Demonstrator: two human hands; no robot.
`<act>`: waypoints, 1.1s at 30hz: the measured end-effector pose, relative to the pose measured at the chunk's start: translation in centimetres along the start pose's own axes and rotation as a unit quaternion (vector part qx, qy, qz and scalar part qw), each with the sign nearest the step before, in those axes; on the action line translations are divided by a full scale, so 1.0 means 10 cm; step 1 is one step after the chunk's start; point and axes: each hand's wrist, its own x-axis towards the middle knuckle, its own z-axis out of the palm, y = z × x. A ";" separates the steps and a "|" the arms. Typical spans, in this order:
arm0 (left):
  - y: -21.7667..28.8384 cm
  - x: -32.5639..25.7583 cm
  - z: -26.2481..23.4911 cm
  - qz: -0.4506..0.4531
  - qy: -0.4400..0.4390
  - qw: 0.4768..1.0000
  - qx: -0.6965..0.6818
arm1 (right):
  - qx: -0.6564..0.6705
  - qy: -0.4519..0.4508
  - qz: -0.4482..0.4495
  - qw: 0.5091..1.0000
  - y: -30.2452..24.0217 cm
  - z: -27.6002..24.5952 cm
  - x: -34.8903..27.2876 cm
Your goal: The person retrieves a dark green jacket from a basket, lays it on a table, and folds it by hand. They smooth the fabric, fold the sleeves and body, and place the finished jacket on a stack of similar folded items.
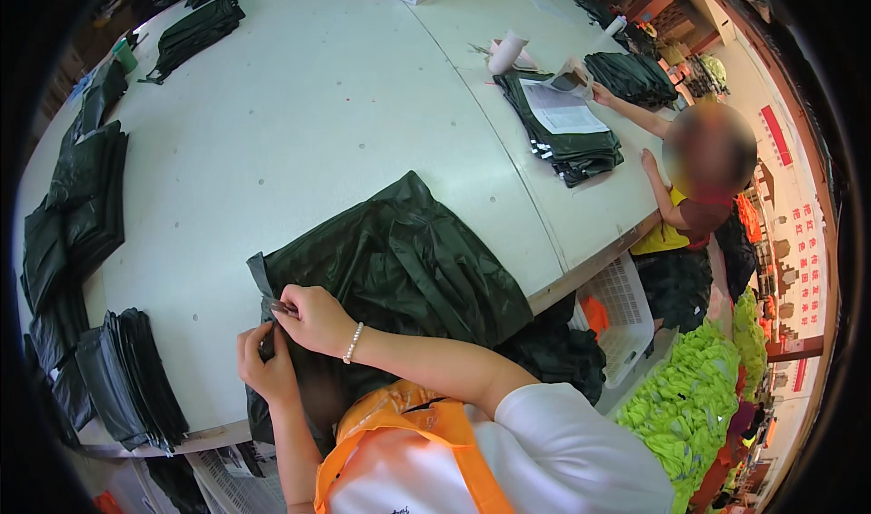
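Note:
A dark green, shiny garment [399,251] lies crumpled at the table's near edge, part of it hanging over toward my lap. My left hand [266,364] is closed, pinching a dark fold of this garment near its left edge. Just above it, my right hand [313,319], with a beaded bracelet at the wrist, is closed around a small dark tool [284,309]. Only the tool's tip pokes out of the fist; it resembles thread snips. Both hands almost touch at the garment's edge.
Stacks of dark folded garments [132,378] line the left side of the white table [299,115]. On the right, a co-worker's hand [601,94] is by papers [562,110] on another stack. Below stand a white basket [621,323] and a lime-green pile [680,396].

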 end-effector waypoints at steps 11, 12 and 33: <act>0.02 -0.05 0.01 0.022 -0.005 1.000 -0.008 | 0.001 -0.008 0.002 1.000 0.03 -0.08 -0.08; 0.02 -0.06 0.00 0.024 -0.004 1.000 -0.008 | 0.007 -0.003 -0.005 1.000 0.03 -0.08 -0.08; -0.08 -0.11 -0.18 0.192 0.092 0.976 0.037 | -0.340 -0.104 -0.225 0.907 -0.54 -0.40 -0.30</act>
